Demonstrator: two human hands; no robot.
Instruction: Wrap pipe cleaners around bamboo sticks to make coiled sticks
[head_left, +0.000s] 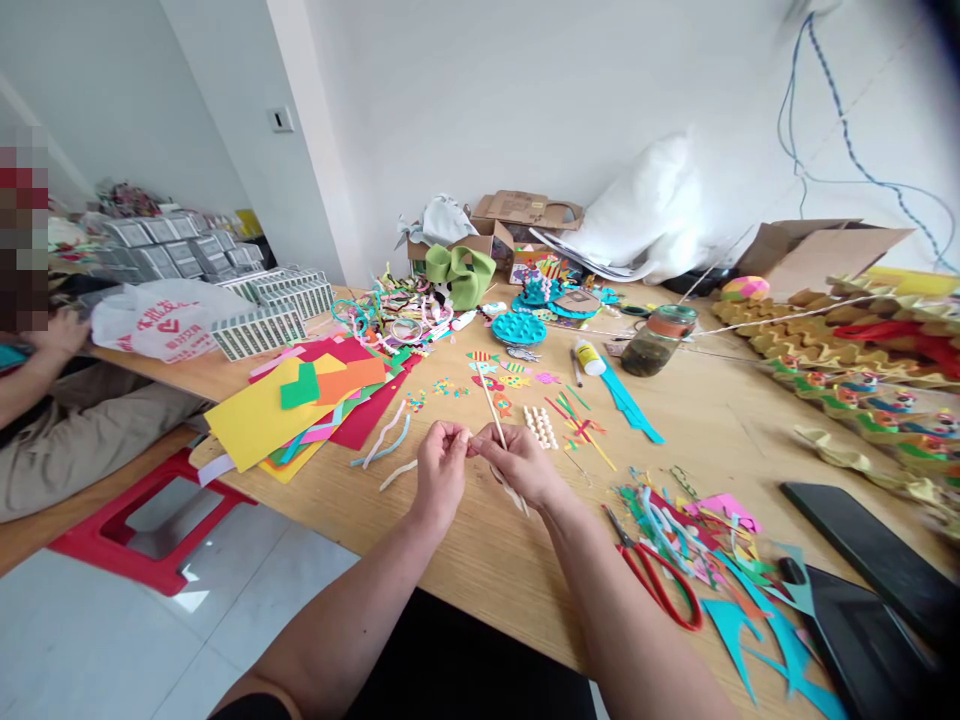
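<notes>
My right hand (521, 465) is closed around a thin pale wooden stick (489, 398) that slants up and away from me. A whitish strand shows below that hand, its kind unclear. Fingertips of my left hand (442, 475) are pinched together and meet those of the right; what they hold, if anything, is too small to make out. Just beyond lie paper fish cutouts, among them a striped fish (484, 357) and an orange fish (502, 404). Rows of small white pieces (540, 427) sit right of the hands, fuzzy pipe cleaners (388, 440) to the left.
Coloured sheets (262, 415) are stacked at left. Red-handled scissors (660, 580), paper scraps (690, 540) and a dark phone (862, 540) lie at right. Further back stand a glue bottle (591, 358), a glass jar (660, 340) and egg trays (795, 330). Another person's hand (64, 335) shows far left.
</notes>
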